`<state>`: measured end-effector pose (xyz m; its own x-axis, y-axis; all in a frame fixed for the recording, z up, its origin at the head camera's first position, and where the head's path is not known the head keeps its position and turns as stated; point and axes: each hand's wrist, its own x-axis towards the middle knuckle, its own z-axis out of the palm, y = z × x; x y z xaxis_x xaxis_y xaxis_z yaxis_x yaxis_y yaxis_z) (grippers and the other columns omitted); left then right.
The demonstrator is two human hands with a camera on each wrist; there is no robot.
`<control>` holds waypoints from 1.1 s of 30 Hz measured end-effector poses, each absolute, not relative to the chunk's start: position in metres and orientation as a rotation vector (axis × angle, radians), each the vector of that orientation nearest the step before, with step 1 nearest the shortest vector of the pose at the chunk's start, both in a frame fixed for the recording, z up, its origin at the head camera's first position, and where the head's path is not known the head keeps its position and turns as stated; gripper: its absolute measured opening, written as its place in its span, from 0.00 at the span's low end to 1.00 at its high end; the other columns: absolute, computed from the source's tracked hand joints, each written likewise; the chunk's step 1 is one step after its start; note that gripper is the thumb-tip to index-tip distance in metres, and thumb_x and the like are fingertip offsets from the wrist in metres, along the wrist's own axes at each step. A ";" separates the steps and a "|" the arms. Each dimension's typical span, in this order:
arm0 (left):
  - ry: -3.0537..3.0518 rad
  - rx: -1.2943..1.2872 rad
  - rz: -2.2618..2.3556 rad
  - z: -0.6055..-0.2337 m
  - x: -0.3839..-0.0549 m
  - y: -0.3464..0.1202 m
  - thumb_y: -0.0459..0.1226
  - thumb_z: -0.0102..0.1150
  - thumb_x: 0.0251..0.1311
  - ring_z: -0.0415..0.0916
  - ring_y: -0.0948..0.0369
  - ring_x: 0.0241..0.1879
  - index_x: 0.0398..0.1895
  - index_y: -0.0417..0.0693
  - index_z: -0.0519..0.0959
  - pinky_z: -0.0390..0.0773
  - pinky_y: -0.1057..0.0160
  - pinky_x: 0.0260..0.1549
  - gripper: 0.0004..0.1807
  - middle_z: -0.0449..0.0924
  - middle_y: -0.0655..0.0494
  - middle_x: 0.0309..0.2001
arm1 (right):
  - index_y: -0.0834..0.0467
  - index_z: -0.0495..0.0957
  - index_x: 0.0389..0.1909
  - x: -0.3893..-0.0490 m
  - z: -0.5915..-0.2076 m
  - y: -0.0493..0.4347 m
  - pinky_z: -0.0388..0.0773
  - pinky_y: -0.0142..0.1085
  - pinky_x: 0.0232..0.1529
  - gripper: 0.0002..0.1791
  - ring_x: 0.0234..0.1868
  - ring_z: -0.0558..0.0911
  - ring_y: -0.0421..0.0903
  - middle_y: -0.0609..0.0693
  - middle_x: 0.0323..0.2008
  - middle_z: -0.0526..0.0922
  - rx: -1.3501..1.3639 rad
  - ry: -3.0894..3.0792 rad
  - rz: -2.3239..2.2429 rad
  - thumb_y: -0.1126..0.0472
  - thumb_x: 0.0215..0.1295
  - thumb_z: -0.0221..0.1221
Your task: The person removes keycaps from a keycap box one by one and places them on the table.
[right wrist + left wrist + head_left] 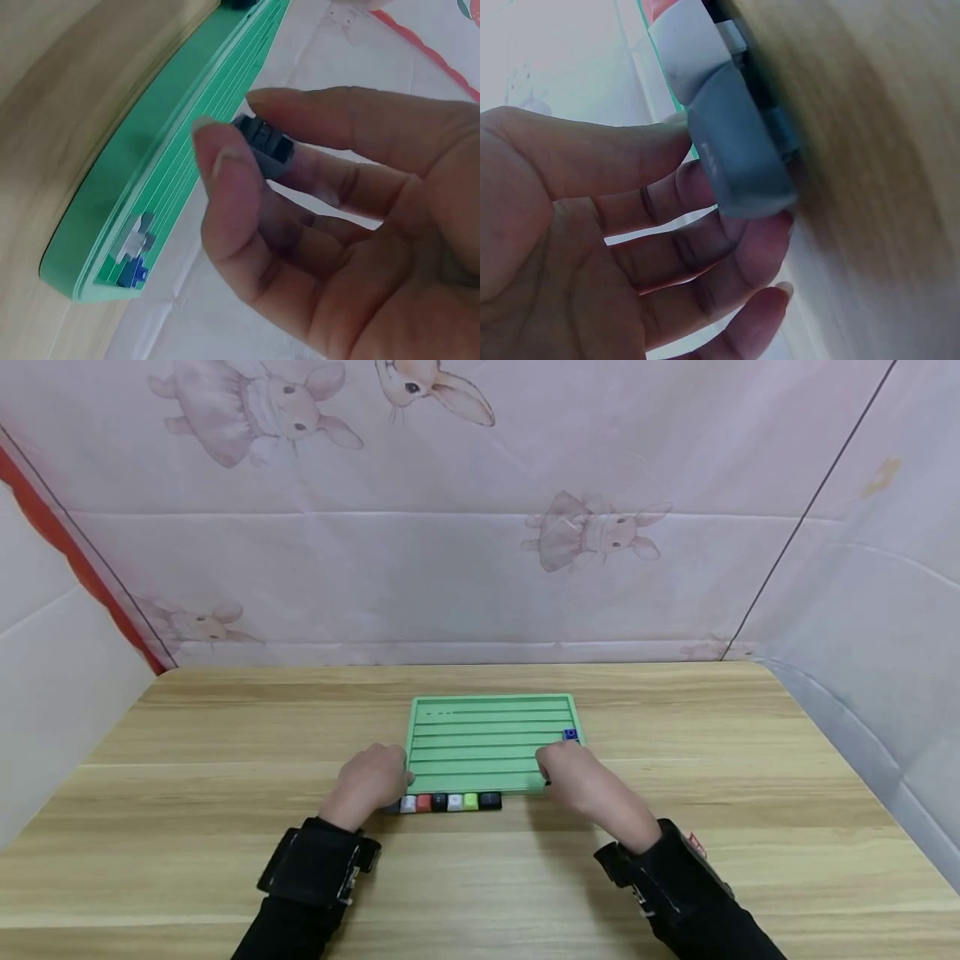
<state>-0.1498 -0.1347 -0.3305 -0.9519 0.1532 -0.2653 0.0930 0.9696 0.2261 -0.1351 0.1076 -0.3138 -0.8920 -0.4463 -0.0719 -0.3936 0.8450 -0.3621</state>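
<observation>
A green ridged board (480, 753) lies on the table with a row of keycaps along its front edge. At that row's left end, my left hand (372, 778) grips a dark grey keycap (739, 142), thumb on one side and fingertips under it. A white keycap (688, 49) sits right beside it. Over the board's right side, my right hand (573, 777) pinches a small dark keycap (266, 148) between thumb and forefinger, its hollow underside showing. On the board near the right edge is a blue keycap (570, 734), with a whitish keycap (133, 238) beside it in the right wrist view.
The row continues with a red keycap (423, 802), a lime green keycap (470, 802) and a wider black keycap (491, 801) at its right end. A wooden table (480, 885) carries everything. A rabbit-print cloth (420, 577) hangs behind the table's far edge.
</observation>
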 end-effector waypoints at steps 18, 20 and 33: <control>2.824 0.174 0.292 -0.331 -0.151 -0.134 0.38 0.52 0.60 0.64 0.58 0.16 0.18 0.42 0.71 0.61 0.65 0.14 0.14 0.63 0.53 0.16 | 0.58 0.61 0.10 -0.122 -0.325 0.089 0.58 0.32 0.20 0.17 0.20 0.58 0.42 0.46 0.15 0.58 -0.669 2.897 -0.595 0.83 0.40 0.45; 2.825 0.175 0.293 -0.331 -0.150 -0.134 0.37 0.52 0.59 0.64 0.58 0.16 0.18 0.42 0.71 0.61 0.65 0.14 0.14 0.62 0.53 0.16 | 0.61 0.68 0.13 -0.121 -0.325 0.088 0.63 0.34 0.21 0.13 0.21 0.62 0.44 0.49 0.17 0.65 -0.643 2.890 -0.562 0.82 0.41 0.48; 2.835 0.180 0.295 -0.331 -0.150 -0.135 0.37 0.52 0.59 0.64 0.58 0.16 0.17 0.43 0.71 0.61 0.65 0.14 0.14 0.62 0.53 0.16 | 0.64 0.77 0.24 -0.119 -0.329 0.085 0.66 0.34 0.22 0.11 0.23 0.67 0.44 0.50 0.21 0.73 -0.690 2.844 -0.537 0.81 0.44 0.53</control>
<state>-0.1498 -0.1346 -0.3311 -0.9516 0.1518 -0.2674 0.0935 0.9713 0.2186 -0.1191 0.0851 -0.3288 -0.8795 -0.4699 -0.0748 -0.4104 0.8286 -0.3808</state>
